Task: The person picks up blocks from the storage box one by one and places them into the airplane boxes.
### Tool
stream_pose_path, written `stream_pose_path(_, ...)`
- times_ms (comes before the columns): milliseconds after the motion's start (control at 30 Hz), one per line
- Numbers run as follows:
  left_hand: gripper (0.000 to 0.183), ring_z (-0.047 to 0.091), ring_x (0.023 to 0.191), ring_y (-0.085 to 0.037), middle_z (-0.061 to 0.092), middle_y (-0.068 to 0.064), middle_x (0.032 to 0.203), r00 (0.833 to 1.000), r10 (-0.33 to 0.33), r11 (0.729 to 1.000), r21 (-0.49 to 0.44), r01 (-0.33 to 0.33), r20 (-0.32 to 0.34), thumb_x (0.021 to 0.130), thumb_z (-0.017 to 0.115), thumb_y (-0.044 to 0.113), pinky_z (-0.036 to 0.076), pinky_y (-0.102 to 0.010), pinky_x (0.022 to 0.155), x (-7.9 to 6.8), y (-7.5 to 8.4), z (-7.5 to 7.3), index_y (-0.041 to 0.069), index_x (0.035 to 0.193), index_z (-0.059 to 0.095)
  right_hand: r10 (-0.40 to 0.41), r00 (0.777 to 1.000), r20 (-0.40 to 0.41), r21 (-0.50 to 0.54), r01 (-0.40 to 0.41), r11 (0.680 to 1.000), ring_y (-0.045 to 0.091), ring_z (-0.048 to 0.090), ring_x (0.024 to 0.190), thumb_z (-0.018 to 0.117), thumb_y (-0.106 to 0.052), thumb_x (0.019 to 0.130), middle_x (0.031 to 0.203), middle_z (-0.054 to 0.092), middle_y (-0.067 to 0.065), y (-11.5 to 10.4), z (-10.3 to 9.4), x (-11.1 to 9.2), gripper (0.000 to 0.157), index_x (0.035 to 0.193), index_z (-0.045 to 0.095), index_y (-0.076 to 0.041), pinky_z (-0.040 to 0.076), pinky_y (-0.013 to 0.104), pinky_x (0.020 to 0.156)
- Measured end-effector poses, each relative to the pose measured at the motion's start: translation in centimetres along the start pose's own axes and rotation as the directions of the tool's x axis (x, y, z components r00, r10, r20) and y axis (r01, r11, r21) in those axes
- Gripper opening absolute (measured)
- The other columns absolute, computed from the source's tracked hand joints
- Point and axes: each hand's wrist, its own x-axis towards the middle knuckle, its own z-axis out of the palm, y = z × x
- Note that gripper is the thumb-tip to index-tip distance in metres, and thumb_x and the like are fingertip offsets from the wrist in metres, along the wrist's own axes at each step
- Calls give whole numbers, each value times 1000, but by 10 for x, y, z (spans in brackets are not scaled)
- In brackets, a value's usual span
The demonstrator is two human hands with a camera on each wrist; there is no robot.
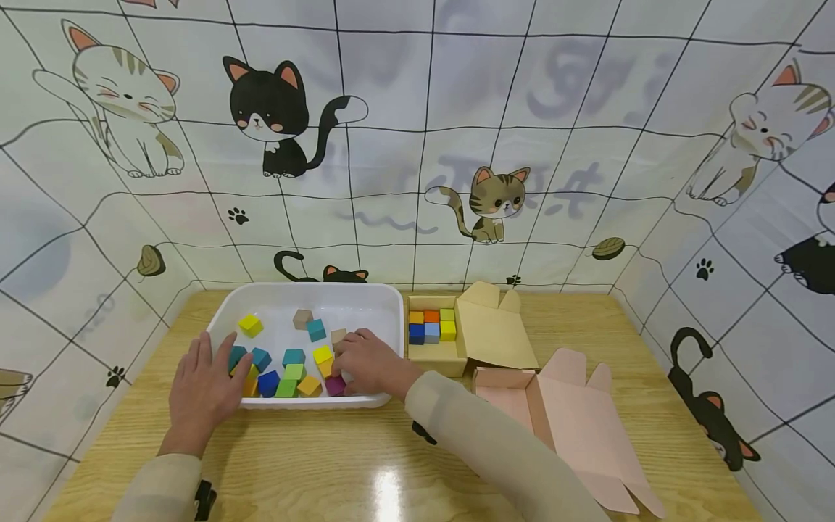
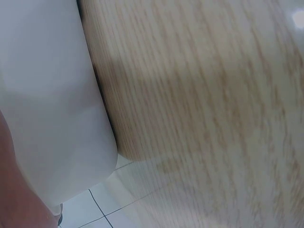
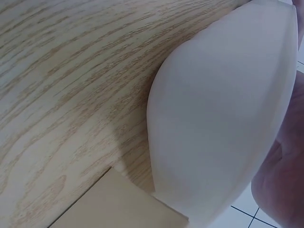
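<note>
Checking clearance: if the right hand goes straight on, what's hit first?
Likely the yellow cube or the orange cube just ahead of the right hand; depth is unclear, so it may already touch one.

1. The head view is bright and evenly lit, its printed backdrop (image 1: 391, 87) pale and mostly sharp; the light source lies out of frame.
2. Glare whitens a patch of the table (image 1: 313, 464) near that view's bottom edge; another bright spot sits in the left wrist view's upper right corner.
3. Both wrist views are dimmer and softer, the wood grain slightly smeared.
4. In both, faint, soft-edged shadows darken the table beside the white tray (image 1: 352, 308).
</note>
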Motion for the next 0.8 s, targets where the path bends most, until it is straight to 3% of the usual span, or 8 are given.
stream_pose_path(367, 69, 7, 144, -54, 7, -36, 157, 1000, -7, 1000, -1, 7, 6, 102, 25, 54, 10, -68, 117, 2, 1, 1, 6, 151, 25, 2, 1000, 16, 5, -2, 1000, 11, 45, 128, 73, -47, 83, 131, 61, -13, 2, -5, -3, 36, 117, 69, -35, 30, 34, 118)
stream_pose_path(800, 71, 6, 144, -53, 6, -36, 156, 1000, -9, 1000, -9, 9, 19, 102, 25, 55, 9, -68, 117, -1, 3, -2, 6, 152, 24, 20, 998, -66, 21, -18, 1000, 12, 48, 124, 71, -47, 85, 118, 65, -12, 18, -38, -16, 33, 115, 70, -32, 33, 35, 116)
